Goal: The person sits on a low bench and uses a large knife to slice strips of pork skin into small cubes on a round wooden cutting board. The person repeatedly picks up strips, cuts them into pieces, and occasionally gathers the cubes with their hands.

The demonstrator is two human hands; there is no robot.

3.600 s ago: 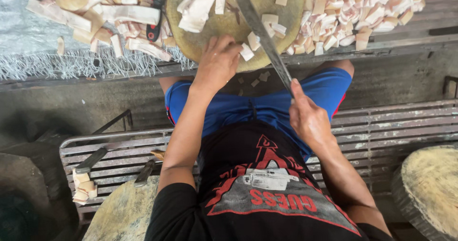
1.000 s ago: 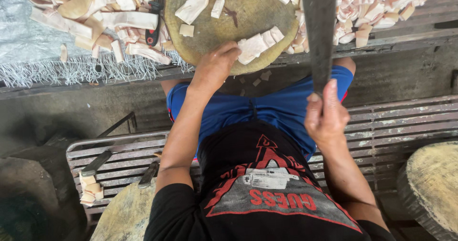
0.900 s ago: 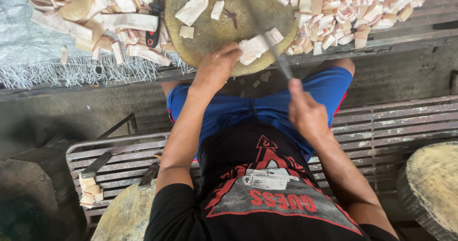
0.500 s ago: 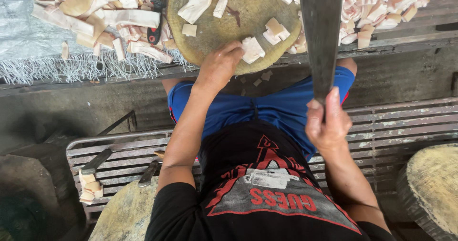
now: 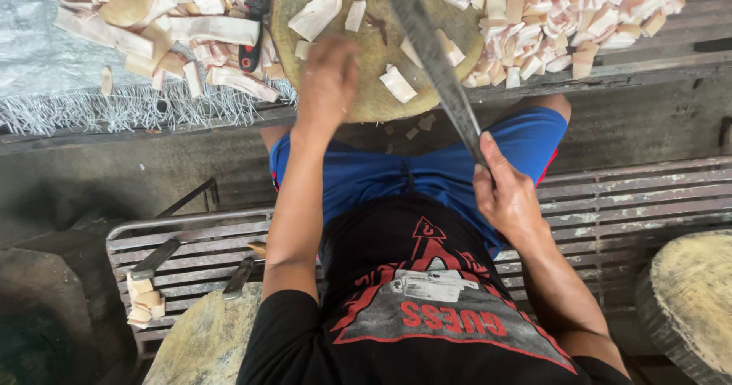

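Two bare hands work at a round wooden chopping block (image 5: 381,88), seen from a camera on the person's head looking straight down. Right hand (image 5: 507,194) is wrapped tight around the handle of a long dark cleaver (image 5: 431,46), whose blade slants up across the block, seemingly raised above it. Left hand (image 5: 328,76) rests palm down on the near part of the block, fingers curled and blurred; whether it pins anything beneath cannot be told. Pale cut pieces (image 5: 398,84) lie on the block between hand and blade. Long pale strips (image 5: 175,27) are heaped to the block's left, with a red-handled tool (image 5: 252,46) among them. Small cut chunks (image 5: 564,19) are piled to its right. Below, the person sits in blue shorts (image 5: 381,175) on a slatted bench (image 5: 191,240).
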